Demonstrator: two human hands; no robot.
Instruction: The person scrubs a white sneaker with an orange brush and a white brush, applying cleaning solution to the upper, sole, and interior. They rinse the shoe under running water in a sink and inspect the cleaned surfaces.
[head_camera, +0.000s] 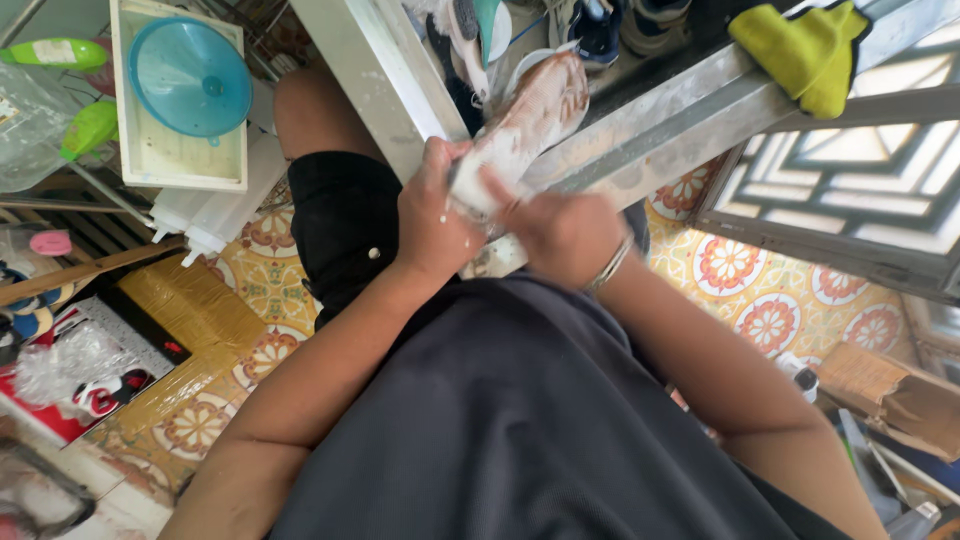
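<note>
my left hand (432, 222) wraps the heel end of one dirty white shoe (525, 125) at centre frame, fingers curled tight around it; my right hand (562, 232) presses against the same end, forefinger laid along it, the rest folded in. the shoe's toe points to the upper middle, lying over a pale metal rail (690, 105). one yellow cloth (805, 50) sits at upper right, one blue funnel (190, 78) at upper left. open patterned floor (770, 300) lies right of my hands, boxes crowd the lower left
</note>
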